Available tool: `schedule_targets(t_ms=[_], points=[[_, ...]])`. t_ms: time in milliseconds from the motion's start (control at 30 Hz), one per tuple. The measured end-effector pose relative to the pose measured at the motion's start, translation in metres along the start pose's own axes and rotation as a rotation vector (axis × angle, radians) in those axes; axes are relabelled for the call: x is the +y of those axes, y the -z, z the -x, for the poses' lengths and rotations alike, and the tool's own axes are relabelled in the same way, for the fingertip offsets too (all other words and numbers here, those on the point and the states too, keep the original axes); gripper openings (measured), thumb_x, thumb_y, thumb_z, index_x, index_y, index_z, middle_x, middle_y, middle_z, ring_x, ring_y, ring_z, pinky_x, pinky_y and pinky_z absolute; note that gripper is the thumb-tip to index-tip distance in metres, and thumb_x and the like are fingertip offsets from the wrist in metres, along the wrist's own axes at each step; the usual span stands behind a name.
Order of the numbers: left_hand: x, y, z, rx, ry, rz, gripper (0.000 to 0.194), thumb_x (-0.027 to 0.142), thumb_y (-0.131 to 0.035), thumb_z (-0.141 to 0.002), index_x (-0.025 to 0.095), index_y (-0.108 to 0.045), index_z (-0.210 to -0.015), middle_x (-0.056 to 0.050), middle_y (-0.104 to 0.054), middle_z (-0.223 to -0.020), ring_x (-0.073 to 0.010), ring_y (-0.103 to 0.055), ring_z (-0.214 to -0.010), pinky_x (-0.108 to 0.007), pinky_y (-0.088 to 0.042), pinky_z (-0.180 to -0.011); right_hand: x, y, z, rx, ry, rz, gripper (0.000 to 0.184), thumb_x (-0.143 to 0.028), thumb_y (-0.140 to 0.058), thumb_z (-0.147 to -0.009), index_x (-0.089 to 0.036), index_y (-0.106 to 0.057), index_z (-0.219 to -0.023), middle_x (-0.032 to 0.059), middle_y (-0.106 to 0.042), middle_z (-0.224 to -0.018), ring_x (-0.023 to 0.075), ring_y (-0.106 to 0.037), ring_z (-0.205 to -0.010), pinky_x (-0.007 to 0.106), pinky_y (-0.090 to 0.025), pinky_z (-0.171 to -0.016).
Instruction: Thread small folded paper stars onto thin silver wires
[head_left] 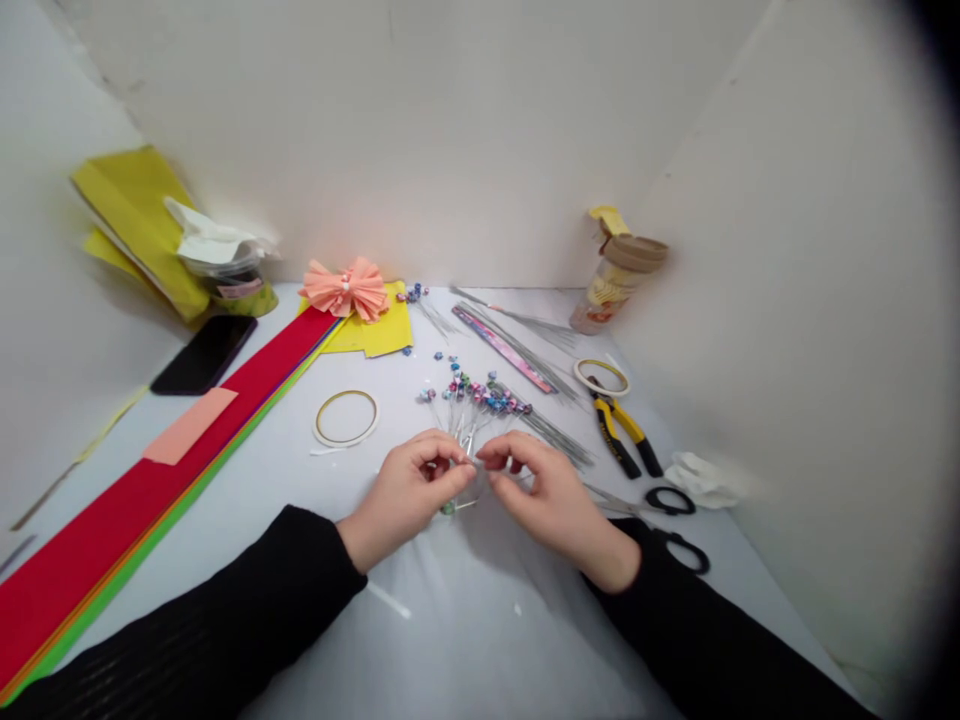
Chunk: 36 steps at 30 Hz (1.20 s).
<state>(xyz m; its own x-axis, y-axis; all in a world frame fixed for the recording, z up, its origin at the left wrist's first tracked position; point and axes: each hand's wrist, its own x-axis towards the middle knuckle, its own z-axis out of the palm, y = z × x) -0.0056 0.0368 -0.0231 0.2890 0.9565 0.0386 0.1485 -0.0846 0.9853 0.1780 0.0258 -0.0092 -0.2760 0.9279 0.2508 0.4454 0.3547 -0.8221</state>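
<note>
Above the middle of the table, my left hand (420, 480) and my right hand (544, 490) face each other with their fingertips nearly meeting. Thumb and index finger of each are drawn together in a pinch; what lies between them is too small to make out. Just beyond the fingertips lies a bunch of small blue, purple, pink and green folded-paper beads on thin wire stems (480, 392). A green bead (448, 508) shows below my left fingertips, close to a short pale piece.
Tape rolls (345, 418) (602, 377), pliers (625, 435), scissors (679, 520) and crumpled tissue (703, 480) surround the hands. Further back are wires (551, 435), patterned paper strips (506, 348), a cup (616, 285) and a pink paper bow (346, 288). Coloured paper (112, 530) and a phone (204, 355) lie left.
</note>
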Motion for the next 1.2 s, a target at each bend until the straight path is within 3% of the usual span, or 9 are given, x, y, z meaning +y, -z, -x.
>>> schedule_targets(t_ms=[67, 133, 300, 500, 967, 1067, 1200], points=[[0.001, 0.000, -0.001, 0.016, 0.011, 0.008, 0.010, 0.024, -0.064, -0.079, 0.016, -0.062, -0.073, -0.002, -0.059, -0.078, -0.0142, -0.055, -0.073, -0.026, -0.043, -0.067, 0.002, 0.003, 0.000, 0.048, -0.005, -0.029, 0.031, -0.006, -0.050, -0.069, -0.021, -0.062, -0.094, 0.0040, -0.068, -0.089, 0.0188, -0.062, -0.085, 0.032, -0.048, -0.075], [0.001, 0.000, -0.002, 0.028, 0.021, 0.016, 0.011, 0.025, -0.064, -0.079, 0.016, -0.061, -0.074, -0.001, -0.058, -0.077, -0.0138, -0.055, -0.073, -0.026, -0.044, -0.067, 0.003, 0.005, -0.001, 0.052, -0.011, -0.044, 0.029, -0.007, -0.051, -0.070, -0.021, -0.062, -0.092, 0.0040, -0.068, -0.090, 0.0195, -0.062, -0.086, 0.033, -0.048, -0.078], [0.002, -0.001, -0.003, 0.033, 0.020, 0.026, 0.012, 0.025, -0.064, -0.078, 0.016, -0.061, -0.071, 0.000, -0.058, -0.075, -0.0135, -0.055, -0.072, -0.025, -0.044, -0.068, 0.001, -0.001, -0.001, 0.005, -0.013, 0.014, 0.008, -0.015, -0.056, -0.077, -0.019, -0.063, -0.078, 0.0029, -0.066, -0.074, 0.0176, -0.061, -0.073, 0.030, -0.047, -0.070], [0.001, -0.002, -0.002, 0.041, 0.007, 0.008, 0.010, 0.024, -0.066, -0.076, 0.016, -0.064, -0.070, -0.002, -0.060, -0.076, -0.0149, -0.056, -0.073, -0.027, -0.044, -0.068, -0.003, -0.007, -0.001, 0.009, -0.097, -0.009, 0.014, -0.017, -0.054, -0.077, -0.019, -0.056, -0.064, -0.0009, -0.060, -0.062, 0.0132, -0.055, -0.060, 0.023, -0.042, -0.056], [0.003, 0.000, -0.002, 0.000, 0.018, 0.046, 0.012, 0.023, -0.065, -0.077, 0.016, -0.063, -0.068, -0.001, -0.058, -0.071, -0.0138, -0.054, -0.069, -0.026, -0.043, -0.066, -0.004, -0.003, -0.001, -0.009, -0.063, -0.056, 0.015, -0.016, -0.055, -0.078, -0.019, -0.057, -0.064, -0.0012, -0.058, -0.063, 0.0130, -0.054, -0.061, 0.024, -0.043, -0.059], [0.001, -0.001, -0.002, 0.004, 0.007, 0.037, 0.010, 0.023, -0.066, -0.077, 0.016, -0.065, -0.070, -0.001, -0.059, -0.073, -0.0141, -0.055, -0.070, -0.026, -0.042, -0.066, -0.004, -0.007, 0.000, 0.006, -0.103, -0.132, 0.003, -0.018, -0.057, -0.077, -0.020, -0.056, -0.075, -0.0010, -0.060, -0.068, 0.0137, -0.056, -0.064, 0.026, -0.044, -0.062], [-0.004, -0.002, 0.000, 0.002, -0.013, 0.027, 0.008, 0.023, -0.068, -0.076, 0.016, -0.068, -0.073, -0.002, -0.061, -0.079, -0.0134, -0.054, -0.069, -0.025, -0.041, -0.063, -0.003, -0.011, 0.002, -0.026, -0.161, -0.348, 0.024, -0.023, -0.063, -0.075, -0.020, -0.052, -0.096, -0.0042, -0.056, -0.066, 0.0124, -0.054, -0.059, 0.026, -0.045, -0.059]])
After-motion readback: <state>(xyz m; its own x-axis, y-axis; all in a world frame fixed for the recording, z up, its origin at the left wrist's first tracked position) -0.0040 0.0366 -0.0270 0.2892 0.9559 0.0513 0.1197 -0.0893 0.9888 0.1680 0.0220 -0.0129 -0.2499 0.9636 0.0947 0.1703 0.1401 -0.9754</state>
